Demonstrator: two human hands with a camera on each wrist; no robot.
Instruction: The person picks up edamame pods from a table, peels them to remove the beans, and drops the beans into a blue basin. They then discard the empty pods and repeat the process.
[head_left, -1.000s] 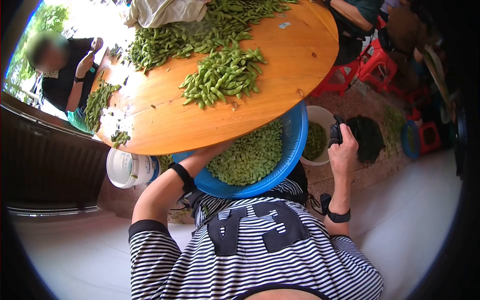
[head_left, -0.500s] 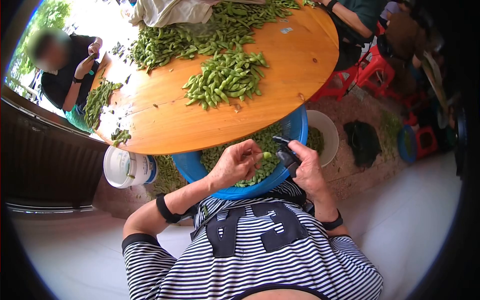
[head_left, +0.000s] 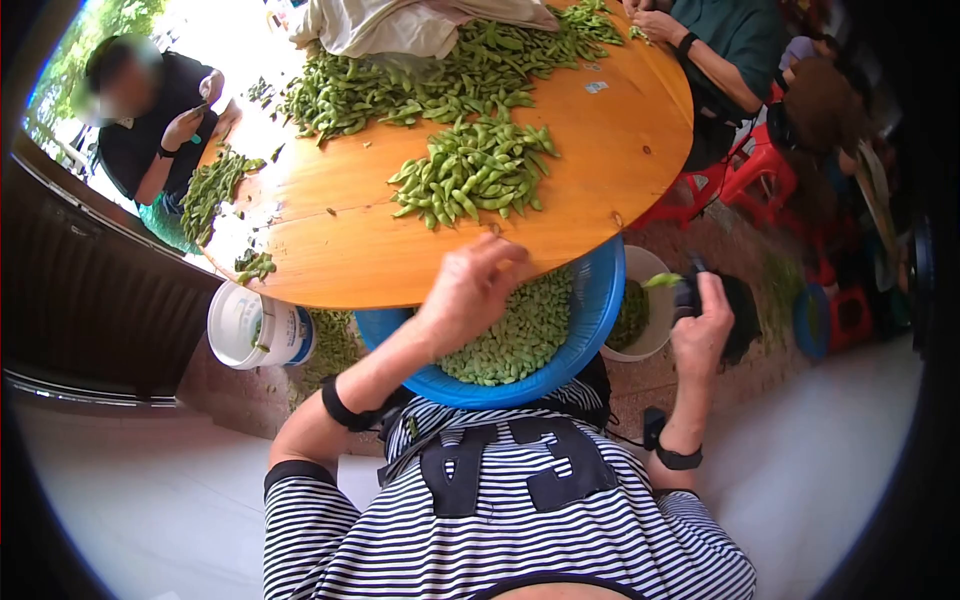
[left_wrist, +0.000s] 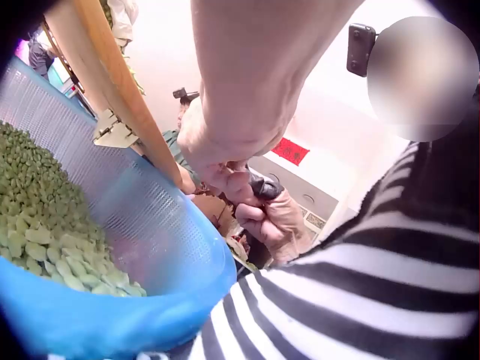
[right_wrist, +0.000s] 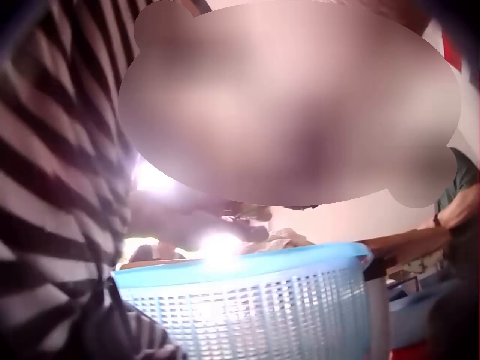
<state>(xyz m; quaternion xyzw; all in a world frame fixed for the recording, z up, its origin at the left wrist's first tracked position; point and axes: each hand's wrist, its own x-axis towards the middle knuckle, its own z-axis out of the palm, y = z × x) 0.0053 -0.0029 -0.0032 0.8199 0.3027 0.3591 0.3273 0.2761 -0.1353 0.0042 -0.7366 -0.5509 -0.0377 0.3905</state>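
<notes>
My left hand hangs by the near table edge above the blue basket, fingers loosely bent, nothing visible in them. Shelled green beans lie in the basket. Beyond the hand, a small heap of green pods sits on the wooden table. To the right, my right hand, with black pieces on its thumb and finger, pinches a green pod beside a white bucket. In the left wrist view, the left hand and right hand appear close together.
A larger pod pile lies under a pale cloth. Another white bucket stands at left below the table. One person sits at left, another at upper right near red stools.
The hands have parted from above the basket: the left moved up toward the table edge, the right moved right with a green pod. The view has shifted slightly.
</notes>
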